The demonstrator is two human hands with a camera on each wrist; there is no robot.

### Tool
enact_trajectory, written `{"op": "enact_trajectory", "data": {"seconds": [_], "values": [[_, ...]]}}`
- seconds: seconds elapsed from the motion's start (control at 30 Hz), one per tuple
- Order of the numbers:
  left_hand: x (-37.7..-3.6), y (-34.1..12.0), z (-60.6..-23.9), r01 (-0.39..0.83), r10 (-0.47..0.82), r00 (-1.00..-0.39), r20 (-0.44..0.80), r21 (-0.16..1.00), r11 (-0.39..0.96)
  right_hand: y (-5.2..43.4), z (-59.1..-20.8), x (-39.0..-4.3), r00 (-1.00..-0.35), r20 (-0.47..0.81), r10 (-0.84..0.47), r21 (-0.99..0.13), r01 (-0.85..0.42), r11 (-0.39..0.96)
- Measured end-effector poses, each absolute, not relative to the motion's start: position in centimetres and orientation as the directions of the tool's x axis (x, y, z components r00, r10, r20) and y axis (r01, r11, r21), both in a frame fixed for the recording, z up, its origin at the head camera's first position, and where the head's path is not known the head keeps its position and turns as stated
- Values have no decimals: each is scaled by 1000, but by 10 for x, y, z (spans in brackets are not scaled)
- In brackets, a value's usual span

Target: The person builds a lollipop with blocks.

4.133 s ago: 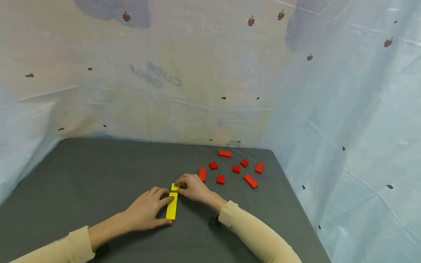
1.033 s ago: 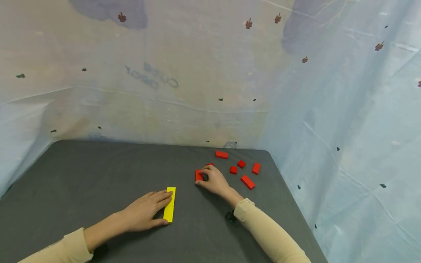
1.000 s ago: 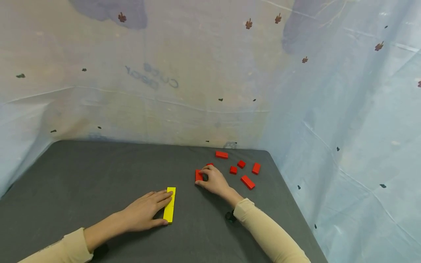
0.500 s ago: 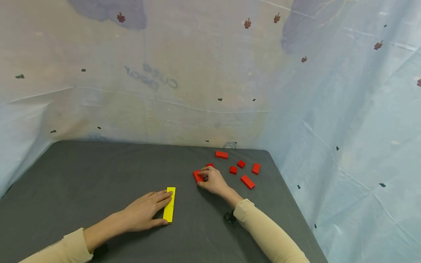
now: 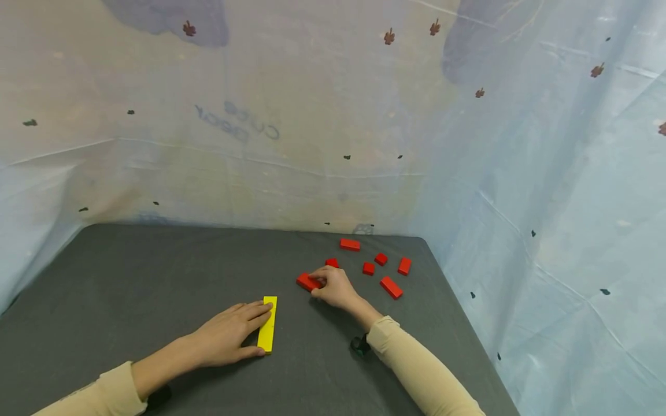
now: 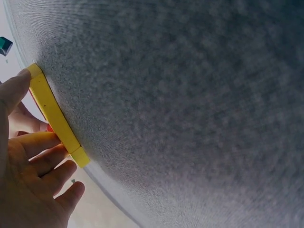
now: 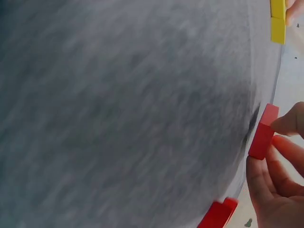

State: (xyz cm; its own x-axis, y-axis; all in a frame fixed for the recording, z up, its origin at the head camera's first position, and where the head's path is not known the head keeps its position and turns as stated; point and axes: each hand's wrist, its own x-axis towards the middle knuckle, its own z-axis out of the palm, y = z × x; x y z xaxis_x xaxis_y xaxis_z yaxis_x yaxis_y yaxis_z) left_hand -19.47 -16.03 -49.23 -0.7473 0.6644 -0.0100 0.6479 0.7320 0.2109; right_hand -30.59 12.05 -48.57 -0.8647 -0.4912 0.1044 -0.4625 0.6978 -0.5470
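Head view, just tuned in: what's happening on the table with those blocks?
A person works at a dark table. The left hand rests flat against the yellow block row, fingers and thumb along its side. The right hand pinches a long red block in a fingertip grip. Six more red blocks lie scattered behind and to the right of it.

Right wrist view: yellow bar [image 7: 278, 21] cut by the top edge; right hand [image 7: 280, 183] cut at right and bottom edges. Left wrist view: left hand [image 6: 28, 185] cropped at left and bottom edges.
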Motion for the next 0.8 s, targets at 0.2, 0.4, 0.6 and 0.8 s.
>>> {"op": "enact_trajectory", "data": {"seconds": [0.2,0.4,0.6,0.8], "values": [[-194,-160,-492,645,663,-749,-6,221,731,106,-483,-304,-813,150,-562,-556,-540,632],[-194,-160,-494,644,658,-753,8,215,734,90,-481,-302,-776,126,-618,-561,-569,601],[-196,-160,-495,644,657,-754,6,207,737,76,-479,-300,-725,103,-682,-532,-619,578],[-196,-161,-496,657,667,-745,25,202,726,64,-477,-300,-682,103,-724,-475,-674,566]]}}
